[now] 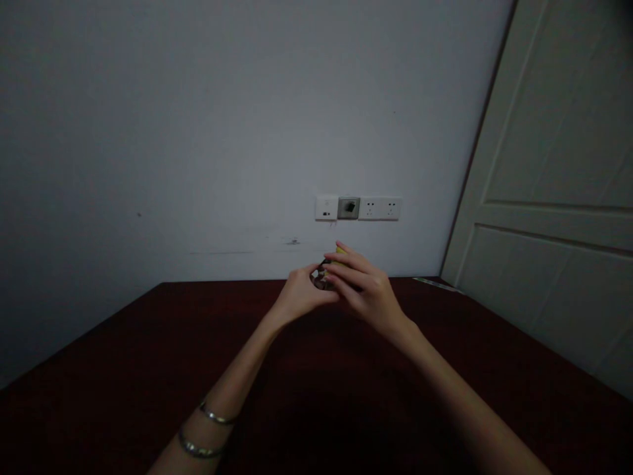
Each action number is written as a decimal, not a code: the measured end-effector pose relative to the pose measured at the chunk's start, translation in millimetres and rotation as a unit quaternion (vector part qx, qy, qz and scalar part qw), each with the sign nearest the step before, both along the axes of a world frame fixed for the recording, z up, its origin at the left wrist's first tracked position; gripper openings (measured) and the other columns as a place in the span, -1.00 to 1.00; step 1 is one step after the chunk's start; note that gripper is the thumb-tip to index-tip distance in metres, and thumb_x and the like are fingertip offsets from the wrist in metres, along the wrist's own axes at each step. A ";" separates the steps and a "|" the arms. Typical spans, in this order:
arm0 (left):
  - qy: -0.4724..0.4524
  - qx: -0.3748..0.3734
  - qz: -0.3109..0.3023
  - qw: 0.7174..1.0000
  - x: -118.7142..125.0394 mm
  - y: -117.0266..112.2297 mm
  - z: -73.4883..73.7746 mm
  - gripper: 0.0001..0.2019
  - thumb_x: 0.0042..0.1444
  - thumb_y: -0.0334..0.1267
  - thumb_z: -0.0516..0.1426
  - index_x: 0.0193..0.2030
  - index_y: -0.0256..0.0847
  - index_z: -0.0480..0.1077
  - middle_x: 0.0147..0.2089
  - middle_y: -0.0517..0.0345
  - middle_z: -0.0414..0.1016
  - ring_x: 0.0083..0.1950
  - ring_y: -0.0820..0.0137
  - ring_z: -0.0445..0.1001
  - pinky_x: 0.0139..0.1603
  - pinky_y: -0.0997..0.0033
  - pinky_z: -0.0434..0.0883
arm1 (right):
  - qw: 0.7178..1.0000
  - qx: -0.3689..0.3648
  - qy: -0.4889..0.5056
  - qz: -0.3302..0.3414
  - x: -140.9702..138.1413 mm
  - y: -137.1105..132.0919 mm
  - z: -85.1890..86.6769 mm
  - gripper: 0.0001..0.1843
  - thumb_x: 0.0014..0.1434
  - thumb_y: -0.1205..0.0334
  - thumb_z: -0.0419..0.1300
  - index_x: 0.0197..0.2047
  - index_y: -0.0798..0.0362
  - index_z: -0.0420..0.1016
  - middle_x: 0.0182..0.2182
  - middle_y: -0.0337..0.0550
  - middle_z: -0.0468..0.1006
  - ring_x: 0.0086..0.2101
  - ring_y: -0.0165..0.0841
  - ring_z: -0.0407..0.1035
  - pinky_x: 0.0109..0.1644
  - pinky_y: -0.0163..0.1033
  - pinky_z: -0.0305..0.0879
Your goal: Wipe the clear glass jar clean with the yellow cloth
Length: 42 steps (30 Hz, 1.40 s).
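1. One small round thing (320, 280), dark and see-through in parts, is between the two hands, at the middle of the dial (12 being toward the wall); fingers hide too much of it to say what it is.
2. One yellow piece (340, 251) sits between 1 and 2 o'clock of it (only a sliver shows).
3. Two bare hands meet there. The left hand (301, 290) is curled around the round thing from its 8 o'clock side; the right hand (368, 284), reaching in from 4 o'clock, has its fingers bent around the yellow piece, with some fingertips over the round thing. Whether the right thumb joins the grip, I cannot tell.
4. Two silvery bracelets (196, 451) circle the left forearm, between 7 and 8 o'clock.
5. One dark red table (316, 356) spreads below, toward 6 o'clock.
6. One thin pale strip (438, 285) lies on its far edge at 3 o'clock.
7. Four wall plates (379, 208) stand in a row at 1 o'clock, three white and one grey (the two rightmost have socket holes).
8. One pale wall (222, 132) fills 12 o'clock, with dark scuffs (293, 242) between 10 and 11.
9. One panelled door (558, 165) is at 2 o'clock.
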<state>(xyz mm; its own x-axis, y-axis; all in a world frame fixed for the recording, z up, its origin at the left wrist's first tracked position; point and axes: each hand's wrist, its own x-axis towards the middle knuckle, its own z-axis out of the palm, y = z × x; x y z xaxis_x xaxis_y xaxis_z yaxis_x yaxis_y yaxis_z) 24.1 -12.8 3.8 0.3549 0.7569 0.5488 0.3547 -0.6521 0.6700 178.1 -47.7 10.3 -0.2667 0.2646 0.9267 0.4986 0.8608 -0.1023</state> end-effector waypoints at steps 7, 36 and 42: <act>-0.007 -0.028 -0.021 0.999 -3.9 2.5 0.7 -0.52 -0.16 -0.24 0.28 -0.03 -0.31 0.43 -0.30 0.12 0.54 -0.34 0.40 0.44 -0.33 0.47 0.35 | 0.994 -0.055 -0.010 0.089 -0.9 -2.5 1.4 -0.72 0.17 0.31 0.20 -0.06 -0.13 0.56 -0.02 -0.17 0.56 0.18 -0.19 0.25 0.25 0.11 0.21; -0.148 -0.153 -0.205 0.955 -6.2 -3.1 11.9 -0.35 -0.39 -0.11 0.42 -0.09 -0.33 0.43 -0.17 -0.02 0.55 -0.19 0.27 0.50 -0.21 0.35 0.43 | 0.950 -0.131 0.263 0.102 0.5 1.2 5.2 -0.83 0.16 0.17 0.20 -0.21 -0.12 0.62 -0.12 -0.19 0.62 -0.04 -0.25 0.46 0.16 0.00 0.31; -0.174 -0.197 -0.193 0.945 -7.5 -7.8 13.0 -0.38 -0.38 0.10 0.37 -0.26 -0.35 0.44 -0.39 0.09 0.50 -0.43 0.40 0.45 -0.43 0.42 0.40 | 0.965 -0.174 0.119 0.153 13.4 1.2 5.9 -0.41 0.10 -0.18 0.15 0.16 -0.13 0.36 0.19 -0.11 0.34 0.17 -0.15 0.23 0.28 0.05 0.11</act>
